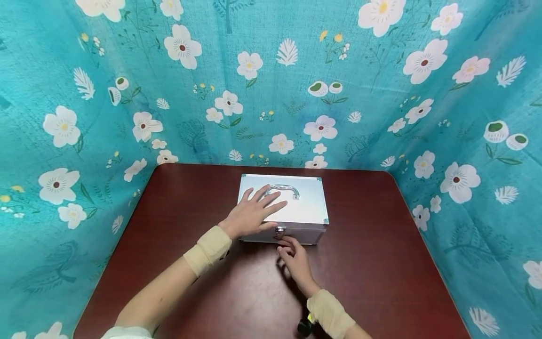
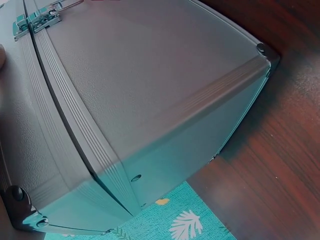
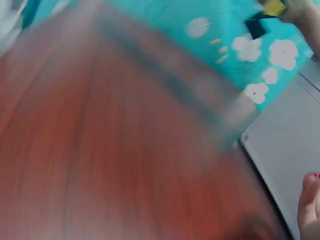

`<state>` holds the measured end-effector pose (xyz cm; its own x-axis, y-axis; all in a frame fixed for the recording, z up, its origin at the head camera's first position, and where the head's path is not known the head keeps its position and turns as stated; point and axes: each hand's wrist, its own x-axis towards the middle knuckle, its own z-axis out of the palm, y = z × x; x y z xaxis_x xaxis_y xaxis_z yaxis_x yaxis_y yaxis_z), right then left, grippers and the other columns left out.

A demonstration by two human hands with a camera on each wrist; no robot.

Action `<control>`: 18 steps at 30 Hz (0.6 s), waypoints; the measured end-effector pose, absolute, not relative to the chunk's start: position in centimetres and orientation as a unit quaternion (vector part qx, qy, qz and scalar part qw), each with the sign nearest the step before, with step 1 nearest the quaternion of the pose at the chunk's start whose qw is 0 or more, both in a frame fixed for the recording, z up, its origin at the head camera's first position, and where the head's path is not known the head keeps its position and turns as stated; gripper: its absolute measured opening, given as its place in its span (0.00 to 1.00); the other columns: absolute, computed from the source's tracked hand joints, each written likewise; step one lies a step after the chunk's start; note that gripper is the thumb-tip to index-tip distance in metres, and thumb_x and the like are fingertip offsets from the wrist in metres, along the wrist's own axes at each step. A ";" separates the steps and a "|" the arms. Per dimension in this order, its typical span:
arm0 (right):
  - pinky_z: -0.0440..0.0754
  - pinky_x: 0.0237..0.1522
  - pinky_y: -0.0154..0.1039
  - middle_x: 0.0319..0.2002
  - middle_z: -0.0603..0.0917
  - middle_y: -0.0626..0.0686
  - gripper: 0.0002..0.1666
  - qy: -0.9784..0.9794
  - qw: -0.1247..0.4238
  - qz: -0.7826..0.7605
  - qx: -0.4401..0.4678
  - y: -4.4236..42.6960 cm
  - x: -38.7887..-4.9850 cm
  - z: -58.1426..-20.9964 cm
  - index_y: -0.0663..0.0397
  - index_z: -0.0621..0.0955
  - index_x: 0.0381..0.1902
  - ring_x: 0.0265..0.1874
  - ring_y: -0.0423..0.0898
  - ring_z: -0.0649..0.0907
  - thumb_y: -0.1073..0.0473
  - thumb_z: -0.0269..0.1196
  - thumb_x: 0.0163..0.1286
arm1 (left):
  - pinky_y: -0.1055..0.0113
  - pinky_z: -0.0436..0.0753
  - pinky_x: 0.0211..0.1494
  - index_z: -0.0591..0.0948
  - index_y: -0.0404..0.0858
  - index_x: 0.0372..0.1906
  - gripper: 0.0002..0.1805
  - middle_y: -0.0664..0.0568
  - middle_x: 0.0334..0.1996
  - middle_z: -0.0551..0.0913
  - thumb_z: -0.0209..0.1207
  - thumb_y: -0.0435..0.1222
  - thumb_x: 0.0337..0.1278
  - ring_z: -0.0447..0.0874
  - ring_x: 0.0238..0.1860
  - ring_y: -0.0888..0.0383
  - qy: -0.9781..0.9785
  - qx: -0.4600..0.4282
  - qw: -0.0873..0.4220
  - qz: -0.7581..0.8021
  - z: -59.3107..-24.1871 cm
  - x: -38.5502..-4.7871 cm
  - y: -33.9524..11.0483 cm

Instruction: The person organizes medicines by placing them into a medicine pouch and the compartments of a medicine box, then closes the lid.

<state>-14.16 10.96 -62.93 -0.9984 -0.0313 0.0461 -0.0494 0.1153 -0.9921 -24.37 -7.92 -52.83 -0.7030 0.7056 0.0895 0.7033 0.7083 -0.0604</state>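
A silver-grey case (image 1: pixel 305 207) with a pale lid stands on the dark red table, its lid down. A metal carry handle (image 1: pixel 292 189) sits on top. My left hand (image 1: pixel 251 214) rests on the lid's left front, fingers spread across the handle's left end. At the front edge is a metal latch (image 1: pixel 280 230); the left wrist view shows this latch (image 2: pixel 44 21) with a wire loop. My right hand (image 1: pixel 296 263) reaches to the case front just below the latch, its fingers bent and thumb apart. A fingertip (image 3: pixel 310 200) shows beside a small red patch, unclear.
The dark red wooden table (image 1: pixel 360 273) extends around the case. A teal flowered cloth (image 1: pixel 271 103) hangs behind and along both sides. Tan bands wrap both wrists; a black device (image 1: pixel 305 327) sits by the right wristband (image 1: pixel 330 313).
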 end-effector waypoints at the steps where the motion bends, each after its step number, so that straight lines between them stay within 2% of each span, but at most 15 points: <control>1: 0.83 0.34 0.33 0.53 0.83 0.70 0.23 -0.714 -0.026 0.700 0.001 10.9 -14.4 -63.0 0.70 0.74 0.60 0.37 0.41 0.85 0.66 0.62 0.70 | 0.36 0.57 0.75 0.52 0.63 0.79 0.36 0.57 0.79 0.55 0.41 0.65 0.70 0.44 0.81 0.48 -0.923 -0.381 0.051 0.013 -52.8 -24.4 -7.8; 4: 0.84 0.32 0.36 0.49 0.86 0.67 0.20 -0.651 -0.065 0.755 -0.042 10.8 -15.0 -63.1 0.74 0.75 0.56 0.35 0.42 0.86 0.66 0.61 0.71 | 0.36 0.57 0.74 0.52 0.63 0.79 0.37 0.57 0.79 0.55 0.41 0.66 0.69 0.44 0.81 0.48 -0.922 -0.383 0.049 0.016 -52.8 -24.4 -7.6; 8: 0.82 0.32 0.31 0.32 0.89 0.49 0.12 -0.638 -0.064 0.766 -0.049 11.0 -15.2 -62.7 0.73 0.77 0.46 0.28 0.37 0.85 0.67 0.61 0.71 | 0.36 0.57 0.74 0.51 0.63 0.79 0.37 0.57 0.79 0.55 0.40 0.66 0.69 0.44 0.81 0.48 -0.922 -0.384 0.049 0.015 -52.8 -24.4 -7.5; 10: 0.81 0.32 0.30 0.29 0.87 0.44 0.11 -0.632 -0.064 0.772 -0.034 11.1 -15.3 -62.2 0.72 0.77 0.44 0.27 0.36 0.84 0.65 0.61 0.71 | 0.36 0.57 0.75 0.51 0.64 0.79 0.37 0.57 0.79 0.55 0.40 0.66 0.69 0.44 0.81 0.48 -0.923 -0.380 0.049 0.019 -52.7 -24.4 -7.5; 13: 0.79 0.31 0.30 0.29 0.87 0.43 0.12 -0.619 -0.063 0.783 -0.015 11.1 -15.5 -61.2 0.70 0.77 0.45 0.27 0.36 0.83 0.63 0.61 0.72 | 0.36 0.57 0.75 0.52 0.64 0.79 0.37 0.57 0.79 0.55 0.41 0.66 0.69 0.44 0.81 0.48 -0.926 -0.374 0.048 0.023 -52.6 -24.4 -7.7; 18: 0.76 0.28 0.29 0.26 0.86 0.44 0.08 -0.609 -0.060 0.790 -0.041 10.9 -15.6 -60.1 0.70 0.77 0.42 0.24 0.36 0.82 0.66 0.60 0.71 | 0.36 0.57 0.74 0.53 0.63 0.78 0.37 0.56 0.79 0.56 0.41 0.66 0.69 0.45 0.81 0.47 -0.925 -0.377 0.051 0.012 -52.8 -24.2 -7.8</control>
<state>-15.63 10.85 -60.06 -0.9895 -0.0439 -0.1375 0.1441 -0.2502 -0.9574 -24.19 -7.83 -52.77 -0.7105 0.6984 0.0856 0.6959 0.7155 -0.0616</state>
